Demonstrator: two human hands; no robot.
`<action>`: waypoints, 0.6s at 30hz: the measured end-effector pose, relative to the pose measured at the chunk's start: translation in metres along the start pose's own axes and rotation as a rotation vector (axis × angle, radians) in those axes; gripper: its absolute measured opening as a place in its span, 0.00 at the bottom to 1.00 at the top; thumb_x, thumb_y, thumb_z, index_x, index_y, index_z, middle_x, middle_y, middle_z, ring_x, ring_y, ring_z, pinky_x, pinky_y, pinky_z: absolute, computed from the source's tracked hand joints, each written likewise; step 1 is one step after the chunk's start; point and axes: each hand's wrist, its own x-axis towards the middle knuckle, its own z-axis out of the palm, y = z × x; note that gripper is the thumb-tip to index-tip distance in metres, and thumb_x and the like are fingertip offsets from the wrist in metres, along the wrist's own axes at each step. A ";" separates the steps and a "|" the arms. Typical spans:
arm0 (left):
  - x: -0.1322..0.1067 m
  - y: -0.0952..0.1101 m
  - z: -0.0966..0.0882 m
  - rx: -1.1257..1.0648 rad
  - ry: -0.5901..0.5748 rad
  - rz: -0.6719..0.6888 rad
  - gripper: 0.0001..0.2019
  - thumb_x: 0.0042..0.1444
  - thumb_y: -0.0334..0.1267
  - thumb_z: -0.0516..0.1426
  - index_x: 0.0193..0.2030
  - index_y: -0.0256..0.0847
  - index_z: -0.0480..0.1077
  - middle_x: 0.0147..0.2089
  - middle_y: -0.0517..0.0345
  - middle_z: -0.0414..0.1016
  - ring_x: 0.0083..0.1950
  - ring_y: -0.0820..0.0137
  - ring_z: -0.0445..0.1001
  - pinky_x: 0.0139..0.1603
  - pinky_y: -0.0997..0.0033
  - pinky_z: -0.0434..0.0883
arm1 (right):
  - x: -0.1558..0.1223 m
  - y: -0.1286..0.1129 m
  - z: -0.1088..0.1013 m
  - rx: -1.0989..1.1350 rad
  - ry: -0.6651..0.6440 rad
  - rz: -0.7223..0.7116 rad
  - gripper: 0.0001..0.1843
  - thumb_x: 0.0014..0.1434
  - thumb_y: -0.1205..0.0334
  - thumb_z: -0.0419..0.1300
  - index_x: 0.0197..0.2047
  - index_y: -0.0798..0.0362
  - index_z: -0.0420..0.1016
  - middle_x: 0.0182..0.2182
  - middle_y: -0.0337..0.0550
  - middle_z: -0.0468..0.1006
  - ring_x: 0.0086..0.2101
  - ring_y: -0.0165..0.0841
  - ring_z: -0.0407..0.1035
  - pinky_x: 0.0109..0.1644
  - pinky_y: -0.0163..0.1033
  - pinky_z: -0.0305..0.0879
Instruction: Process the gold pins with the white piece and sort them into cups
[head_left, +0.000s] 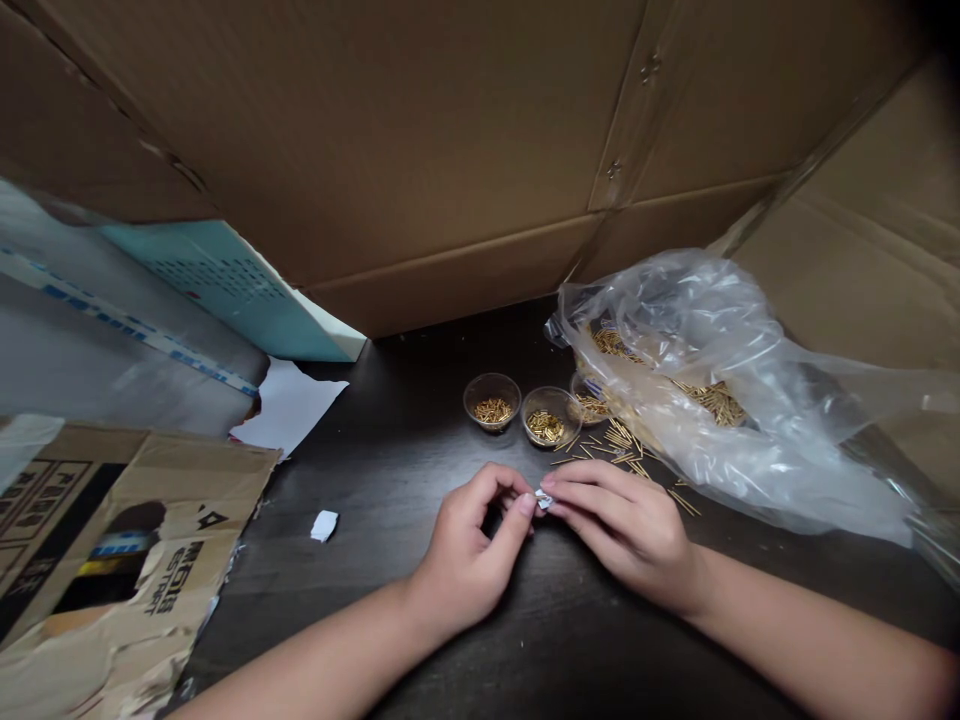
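My left hand (pixel 469 540) and my right hand (pixel 622 530) meet above the dark table, their fingertips pinching a small white-and-silver scrap (pixel 543 499) from either side. Most of the scrap is hidden by my fingers, so I cannot tell what it is. Just beyond my right hand lie loose gold pins (pixel 619 440). Two clear cups (pixel 492 400) (pixel 551 417) hold short gold pins, and a third clear cup (pixel 589 398) sits partly behind a crumpled plastic bag (pixel 720 400) with more gold pins inside.
A small white paper piece (pixel 324 525) lies left of my hands on the dark table (pixel 375 600). Torn printed cardboard (pixel 112 560) sits at the front left. A large cardboard sheet (pixel 337 130) overhangs the back, with a white torn paper (pixel 289 400) below it.
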 end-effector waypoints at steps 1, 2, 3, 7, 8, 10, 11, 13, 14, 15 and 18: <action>0.000 0.000 0.000 0.017 -0.004 0.007 0.05 0.68 0.35 0.55 0.40 0.39 0.70 0.32 0.59 0.75 0.34 0.73 0.74 0.38 0.74 0.71 | 0.000 0.000 0.000 -0.004 0.004 0.006 0.16 0.64 0.75 0.63 0.54 0.55 0.76 0.45 0.50 0.80 0.44 0.35 0.77 0.46 0.40 0.77; 0.000 0.001 0.000 0.033 -0.009 0.014 0.05 0.68 0.35 0.55 0.40 0.39 0.70 0.33 0.58 0.76 0.35 0.73 0.75 0.39 0.74 0.71 | 0.000 0.000 0.000 -0.007 0.007 0.013 0.15 0.64 0.75 0.63 0.53 0.55 0.76 0.45 0.50 0.80 0.43 0.35 0.77 0.46 0.40 0.77; 0.000 0.001 -0.001 0.045 -0.011 0.019 0.05 0.68 0.35 0.55 0.40 0.39 0.70 0.34 0.58 0.77 0.35 0.73 0.75 0.39 0.74 0.71 | 0.000 0.000 0.000 -0.010 0.010 0.018 0.14 0.64 0.75 0.63 0.52 0.56 0.76 0.44 0.51 0.80 0.43 0.35 0.77 0.46 0.39 0.77; -0.001 0.002 -0.001 0.069 -0.006 0.018 0.05 0.68 0.34 0.55 0.40 0.38 0.70 0.34 0.57 0.77 0.34 0.73 0.75 0.38 0.74 0.71 | 0.000 0.000 -0.001 -0.009 0.001 0.002 0.12 0.64 0.75 0.63 0.50 0.57 0.76 0.44 0.50 0.81 0.43 0.34 0.78 0.46 0.39 0.77; -0.001 0.002 -0.001 0.073 -0.003 0.017 0.05 0.67 0.35 0.55 0.40 0.38 0.70 0.33 0.57 0.76 0.34 0.72 0.75 0.38 0.74 0.71 | 0.000 0.000 -0.001 -0.009 0.000 -0.006 0.11 0.64 0.75 0.63 0.49 0.57 0.76 0.43 0.50 0.81 0.43 0.34 0.78 0.47 0.39 0.77; 0.000 0.003 0.000 0.083 0.000 0.021 0.05 0.67 0.35 0.55 0.40 0.38 0.70 0.33 0.57 0.76 0.34 0.73 0.74 0.37 0.74 0.71 | 0.000 0.000 -0.001 -0.006 0.000 -0.015 0.11 0.64 0.75 0.63 0.49 0.57 0.76 0.43 0.50 0.82 0.43 0.34 0.78 0.48 0.39 0.77; 0.000 0.003 0.000 0.089 0.002 0.026 0.05 0.67 0.35 0.55 0.39 0.38 0.70 0.33 0.57 0.76 0.34 0.73 0.74 0.37 0.74 0.71 | 0.000 0.000 -0.001 -0.004 0.002 -0.015 0.11 0.64 0.75 0.63 0.49 0.57 0.76 0.43 0.50 0.82 0.43 0.34 0.78 0.48 0.39 0.77; 0.000 0.003 0.000 0.102 -0.001 0.035 0.04 0.67 0.34 0.55 0.39 0.38 0.70 0.33 0.58 0.76 0.34 0.73 0.75 0.36 0.75 0.70 | 0.000 0.001 -0.001 0.001 0.000 -0.006 0.10 0.64 0.75 0.63 0.48 0.56 0.76 0.43 0.50 0.82 0.43 0.34 0.79 0.48 0.39 0.78; 0.000 0.003 0.000 0.108 -0.005 0.036 0.04 0.67 0.34 0.55 0.40 0.38 0.70 0.33 0.58 0.76 0.33 0.73 0.74 0.36 0.75 0.70 | 0.000 0.001 -0.001 0.005 -0.005 0.002 0.10 0.64 0.75 0.63 0.48 0.56 0.76 0.43 0.50 0.82 0.43 0.34 0.79 0.47 0.39 0.78; 0.001 0.003 0.000 0.115 -0.009 0.035 0.04 0.67 0.34 0.55 0.40 0.38 0.70 0.33 0.58 0.76 0.33 0.73 0.74 0.36 0.75 0.70 | 0.000 0.001 0.000 0.008 -0.009 0.009 0.09 0.64 0.74 0.63 0.47 0.55 0.76 0.43 0.50 0.82 0.42 0.35 0.79 0.47 0.40 0.78; 0.000 0.002 -0.001 0.120 -0.014 0.024 0.05 0.67 0.34 0.55 0.40 0.38 0.69 0.33 0.57 0.76 0.33 0.73 0.74 0.37 0.74 0.70 | -0.001 0.001 -0.001 0.006 -0.015 0.035 0.07 0.64 0.73 0.62 0.45 0.55 0.75 0.42 0.51 0.82 0.41 0.35 0.79 0.44 0.41 0.78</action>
